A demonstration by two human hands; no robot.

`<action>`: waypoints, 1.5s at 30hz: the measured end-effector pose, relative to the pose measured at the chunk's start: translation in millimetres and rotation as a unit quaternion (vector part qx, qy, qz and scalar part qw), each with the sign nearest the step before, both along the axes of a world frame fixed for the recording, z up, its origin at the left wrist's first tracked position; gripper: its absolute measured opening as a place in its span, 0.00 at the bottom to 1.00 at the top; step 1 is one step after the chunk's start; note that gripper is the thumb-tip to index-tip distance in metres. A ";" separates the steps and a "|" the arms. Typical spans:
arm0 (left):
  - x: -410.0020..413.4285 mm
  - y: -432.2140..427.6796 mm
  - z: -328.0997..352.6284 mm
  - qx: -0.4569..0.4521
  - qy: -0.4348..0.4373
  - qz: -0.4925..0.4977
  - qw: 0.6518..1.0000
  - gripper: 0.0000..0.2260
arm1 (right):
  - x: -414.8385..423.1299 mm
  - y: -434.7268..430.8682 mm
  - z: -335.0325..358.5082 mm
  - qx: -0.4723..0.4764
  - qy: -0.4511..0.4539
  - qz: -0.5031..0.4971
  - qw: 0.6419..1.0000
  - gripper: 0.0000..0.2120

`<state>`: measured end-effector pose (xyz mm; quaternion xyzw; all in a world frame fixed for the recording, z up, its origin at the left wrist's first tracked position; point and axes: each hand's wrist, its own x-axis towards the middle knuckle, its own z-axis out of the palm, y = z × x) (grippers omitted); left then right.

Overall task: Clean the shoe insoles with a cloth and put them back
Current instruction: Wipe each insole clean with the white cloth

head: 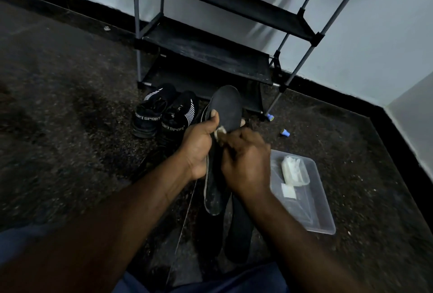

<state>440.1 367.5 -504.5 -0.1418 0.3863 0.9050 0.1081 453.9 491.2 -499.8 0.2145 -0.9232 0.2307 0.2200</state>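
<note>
My left hand [199,145] grips a dark insole [228,107] at its middle, toe end pointing up and away; its worn heel end [214,201] hangs below my hands. My right hand [246,161] pinches a small white cloth [220,132] against the insole's surface. Another dark insole [241,229] lies on the floor under my right forearm. A pair of black shoes [164,114] marked "SPORT" stands on the floor to the left of the held insole. A shoe behind the insole is mostly hidden.
A black shoe rack [210,42] stands against the wall behind the shoes. A clear plastic lid or tray [314,208] with white packets lies on the floor at the right. Two small blue caps [284,132] lie near the rack's foot. The floor is dark speckled stone.
</note>
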 end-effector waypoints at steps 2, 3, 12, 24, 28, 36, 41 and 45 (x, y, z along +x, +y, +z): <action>-1.6 -2.3 -1.0 0.015 0.007 0.002 1.000 0.27 | 16.4 -0.3 -7.1 0.003 -0.008 0.022 1.000 0.15; -2.8 -3.0 -0.3 0.018 0.011 0.010 1.000 0.27 | 20.6 2.0 -8.9 0.006 -0.008 0.032 0.999 0.16; -4.1 -2.6 -2.7 -0.042 0.033 0.014 0.998 0.26 | -4.7 24.4 14.5 0.016 0.043 -0.045 0.998 0.13; -5.1 -11.9 -2.0 0.034 0.037 -0.011 0.999 0.27 | 12.1 -3.7 9.2 -0.051 -0.051 0.076 0.995 0.14; -8.2 -7.2 0.6 0.024 0.034 0.017 0.999 0.24 | -26.2 7.4 36.9 -0.140 -0.010 -0.004 0.990 0.09; -6.9 -13.7 -5.0 0.037 0.043 0.016 0.998 0.24 | -29.5 -10.8 20.0 -0.017 0.000 -0.007 1.000 0.11; -6.5 -15.9 -9.7 0.039 0.045 0.020 0.998 0.28 | 4.4 -10.9 0.0 -0.024 -0.072 0.068 0.995 0.15; -9.6 -12.8 -10.3 0.017 0.043 0.025 0.999 0.28 | -25.4 -4.2 30.3 -0.125 -0.053 0.039 0.990 0.08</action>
